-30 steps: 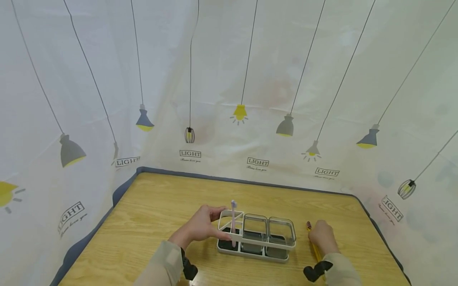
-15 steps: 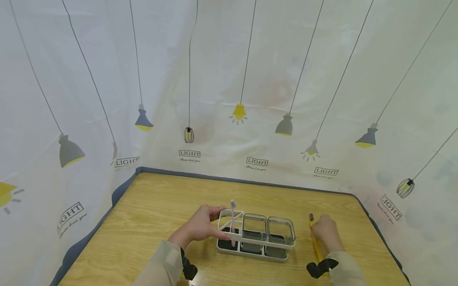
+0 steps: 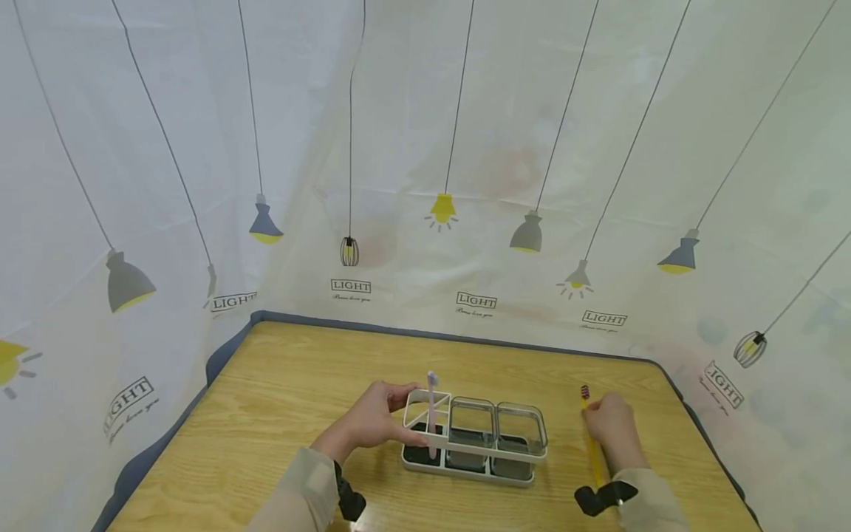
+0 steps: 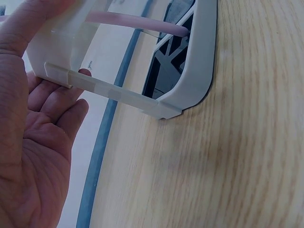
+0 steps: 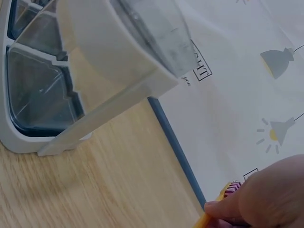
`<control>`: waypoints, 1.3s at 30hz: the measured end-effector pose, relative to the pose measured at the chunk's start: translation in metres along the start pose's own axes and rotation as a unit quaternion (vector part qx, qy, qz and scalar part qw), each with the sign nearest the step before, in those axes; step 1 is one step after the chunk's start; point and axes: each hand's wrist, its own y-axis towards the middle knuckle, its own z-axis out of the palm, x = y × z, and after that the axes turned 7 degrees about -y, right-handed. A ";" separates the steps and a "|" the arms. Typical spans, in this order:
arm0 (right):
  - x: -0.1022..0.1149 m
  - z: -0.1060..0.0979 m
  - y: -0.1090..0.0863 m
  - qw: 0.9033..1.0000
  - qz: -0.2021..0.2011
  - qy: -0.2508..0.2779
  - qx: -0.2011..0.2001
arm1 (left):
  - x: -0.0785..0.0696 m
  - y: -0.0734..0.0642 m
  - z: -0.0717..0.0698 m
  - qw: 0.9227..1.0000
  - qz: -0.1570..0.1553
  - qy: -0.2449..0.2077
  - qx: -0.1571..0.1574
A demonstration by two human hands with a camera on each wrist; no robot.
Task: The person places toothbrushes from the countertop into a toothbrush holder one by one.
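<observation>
A white toothbrush holder [image 3: 465,442] with a dark base stands on the table. My left hand [image 3: 368,421] grips its left end, thumb in front and fingers behind. A pink toothbrush [image 3: 432,414] stands in the holder's left section, its foot on the dark base in the left wrist view. Two clear cups [image 3: 521,427] sit in the middle and right sections. To the right of the holder, my right hand [image 3: 613,428] pinches a yellow toothbrush [image 3: 594,454] near its head, bristles pointing away from me and handle running back under the wrist.
The wooden table [image 3: 319,355] has a blue edge [image 3: 425,334] along the back. Behind it hangs a white sheet [image 3: 399,148] printed with lamps. Black straps [image 3: 605,496] are worn on both wrists.
My right hand has moved slightly right and away from me, carrying the yellow toothbrush with it. The left hand and the holder have stayed in place.
</observation>
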 end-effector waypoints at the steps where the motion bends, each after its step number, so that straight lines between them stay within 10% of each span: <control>1: 0.000 -0.001 0.000 1.000 -0.001 0.004 -0.004 | 0.000 0.000 0.000 1.000 0.000 0.000 0.000; 39: 0.059 -0.034 -0.021 0.982 -0.063 0.073 -0.162 | 0.001 0.001 -0.001 1.000 -0.011 0.005 -0.002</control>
